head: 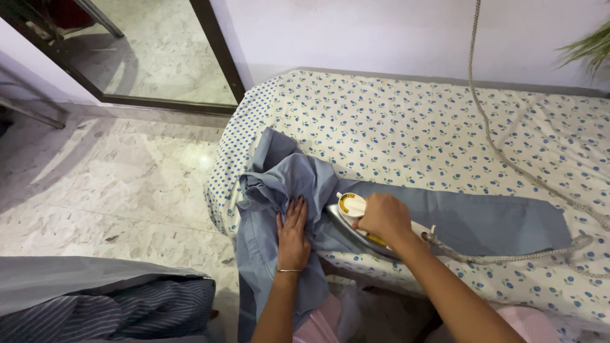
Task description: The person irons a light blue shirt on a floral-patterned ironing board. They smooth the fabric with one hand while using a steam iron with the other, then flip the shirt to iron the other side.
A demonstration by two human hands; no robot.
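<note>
- Bed (445,121), white sheet with small blue flower print, fills the right and centre; we work at its near-left corner.
- Marble floor (114,184) to the left of the bed, pale and glossy; a dark-framed glass door (159,51) stands beyond it against the wall.
- Grey-blue garment (483,219) lies along the bed's near edge: one long flat part stretches right toward the near-right side, the rest is bunched at the near-left corner and hangs over the near edge toward the floor.
- Pile of dark striped and grey cloth (108,305) sits low left, off the bed, well apart from the garment.
- Cord (502,152), braided pale, drops from above by the far edge, runs across the sheet to the right side, loops back along the near edge to the iron's rear.
- Our left hand (293,238) rests flat on the bunched cloth just left of the iron, fingers spread and pressing down, gripping nothing; thin bangle at the wrist.
- Our right hand (383,218) is wrapped tight round the iron's handle, fingers closed over it.
- Iron (351,213), white body, yellow dial, metal soleplate, sits on the garment near the near edge, nose pointing left toward the bunched part, just beside the left hand; touching it or not, we cannot tell.
</note>
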